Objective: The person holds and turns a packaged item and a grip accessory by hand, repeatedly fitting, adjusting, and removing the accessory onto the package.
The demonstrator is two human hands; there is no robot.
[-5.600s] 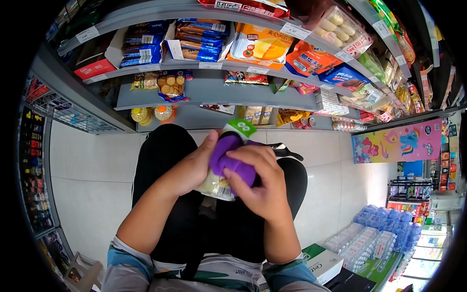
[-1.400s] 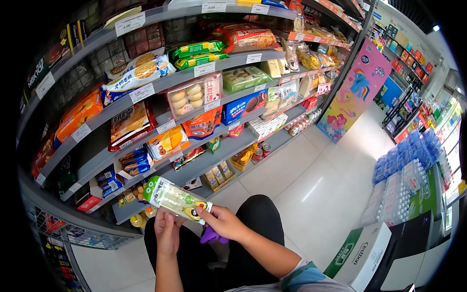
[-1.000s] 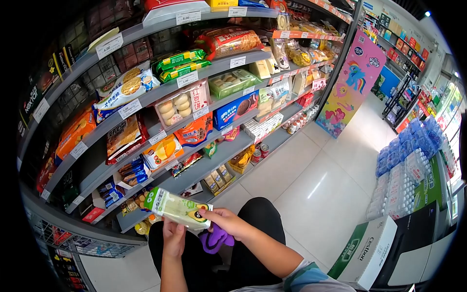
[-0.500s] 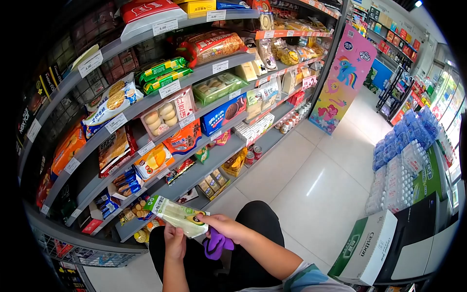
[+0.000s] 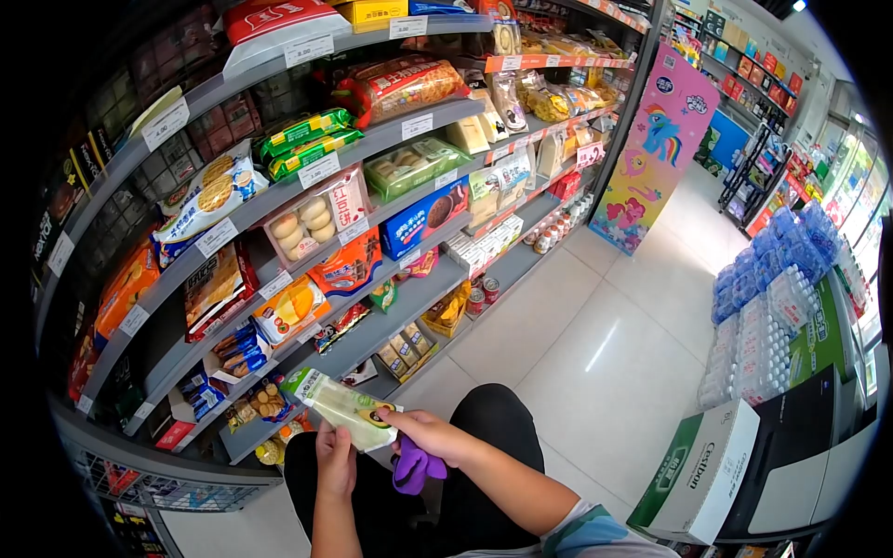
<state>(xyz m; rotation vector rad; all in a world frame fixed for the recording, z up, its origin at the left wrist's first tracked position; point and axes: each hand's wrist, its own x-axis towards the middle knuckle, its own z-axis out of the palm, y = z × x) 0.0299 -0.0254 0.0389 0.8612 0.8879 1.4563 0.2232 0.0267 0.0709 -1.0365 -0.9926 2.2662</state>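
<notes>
A pale green snack pack (image 5: 342, 407) with a bright green top and an avocado picture is held above my lap, tilted toward the shelf. My left hand (image 5: 336, 458) grips its lower edge with thumb and fingers. At the pack's right end, my right hand (image 5: 430, 437) pinches it, thumb on the front. A purple cloth (image 5: 416, 468) hangs below my right hand, bunched against the fingers and palm.
Grey shelves (image 5: 391, 316) with packaged biscuits and cakes curve across the front and left. A colourful pony panel (image 5: 656, 149) stands at the shelf end. On the right are a Cestbon carton (image 5: 716, 474) and stacked water bottles (image 5: 758, 339). A wire basket (image 5: 177, 488) is lower left.
The view has turned from the low shelf toward the right aisle. Earlier the purple cloth was wrapped against the pack; now it hangs under my right hand. Over the last second the pack stays nearly still, tilting slightly.
</notes>
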